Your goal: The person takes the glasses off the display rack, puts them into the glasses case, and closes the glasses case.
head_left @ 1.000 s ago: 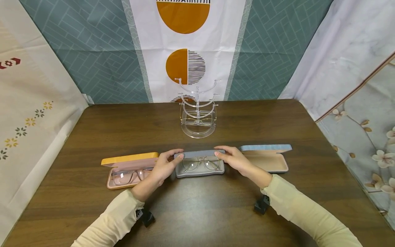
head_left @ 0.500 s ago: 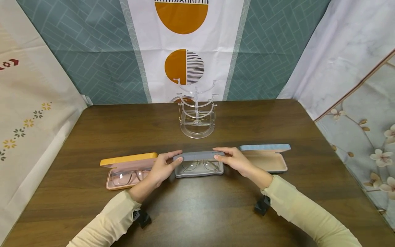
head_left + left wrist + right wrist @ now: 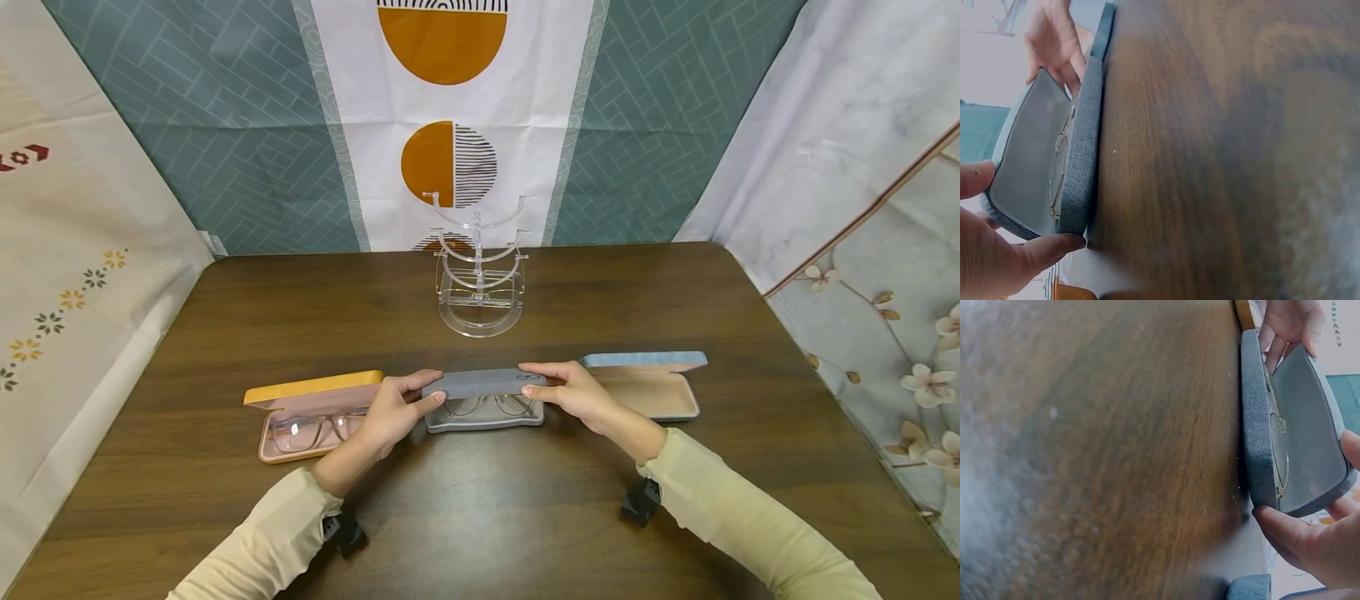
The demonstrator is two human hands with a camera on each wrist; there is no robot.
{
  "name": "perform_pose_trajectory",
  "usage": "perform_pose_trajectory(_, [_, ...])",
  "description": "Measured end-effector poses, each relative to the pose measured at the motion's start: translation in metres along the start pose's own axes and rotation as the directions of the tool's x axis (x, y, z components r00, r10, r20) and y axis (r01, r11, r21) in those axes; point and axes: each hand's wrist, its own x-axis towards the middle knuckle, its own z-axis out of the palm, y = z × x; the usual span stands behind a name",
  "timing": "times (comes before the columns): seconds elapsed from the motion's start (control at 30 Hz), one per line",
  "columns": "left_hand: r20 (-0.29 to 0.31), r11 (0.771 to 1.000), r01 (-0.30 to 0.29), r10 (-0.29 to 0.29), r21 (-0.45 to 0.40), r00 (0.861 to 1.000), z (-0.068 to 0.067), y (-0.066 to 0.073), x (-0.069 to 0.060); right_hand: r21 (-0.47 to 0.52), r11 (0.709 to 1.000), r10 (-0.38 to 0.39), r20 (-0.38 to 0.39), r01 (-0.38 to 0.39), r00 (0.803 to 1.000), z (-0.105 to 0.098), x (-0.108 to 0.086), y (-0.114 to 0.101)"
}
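The grey case [image 3: 482,383] runs left-to-right, opening nearward — left hand [image 3: 397,412] and right hand [image 3: 581,397] clamped on its ends.

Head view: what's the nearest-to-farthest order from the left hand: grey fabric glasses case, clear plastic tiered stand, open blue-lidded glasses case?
1. Grey case: left hand grips its left end.
2. Clear stand: farther back, behind the grey case.
3. Blue-lidded case: off right, past the right hand.

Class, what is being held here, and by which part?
The grey eyeglasses case: the left hand grips its left end, the right hand its right end.
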Motion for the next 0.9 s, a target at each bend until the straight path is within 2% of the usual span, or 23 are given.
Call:
perform_pose_trajectory(0.5, [0.013, 1.0, 0.002, -0.001, -0.024, 1.0, -0.0005, -0.0017, -0.0011, 0.036, 0.999, -0.004, -0.003, 0.004, 1.0, -0.0014, 0.0014, 0.0017])
perform_pose_trajectory(0.73, [0.009, 1.0, 0.008, -0.008, -0.008, 1.0, -0.0005, -0.0027, -0.0019, 0.092, 0.996, -0.021, 0.018, 0.019, 1.0, 0.0005, 0.0018, 0.0021])
perform_pose_trajectory(0.9, [0.017, 1.0, 0.001, -0.001, -0.005, 1.0, 0.0007, -0.0043, -0.0043, 0.048, 0.999, -0.002, 0.0, 0.002, 1.0, 0.0021, 0.0003, 0.0029])
